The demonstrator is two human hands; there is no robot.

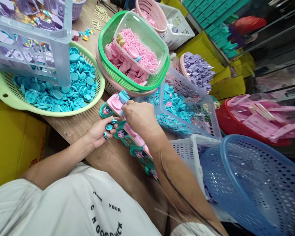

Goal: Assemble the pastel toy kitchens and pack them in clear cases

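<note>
My left hand (102, 132) is curled, palm up, around several small blue plastic pieces (109, 127). Just above it stands a pink and teal toy assembly (113, 106) with a round pink dish and a blue block on top. My right hand (140, 116) is closed, knuckles up, over the right end of that assembly. Its fingertips are hidden, so I cannot see what is between them. More toy assemblies (130, 139) of the same kind stand in a row toward me, partly covered by my right forearm.
At the left, a light green basket (99, 93) holds blue pieces, with a clear crate (61, 42) over it. Beyond the toys is a green basket (104, 36) of pink parts. A clear bin (201, 114) and a large blue basket (236, 170) stand to the right.
</note>
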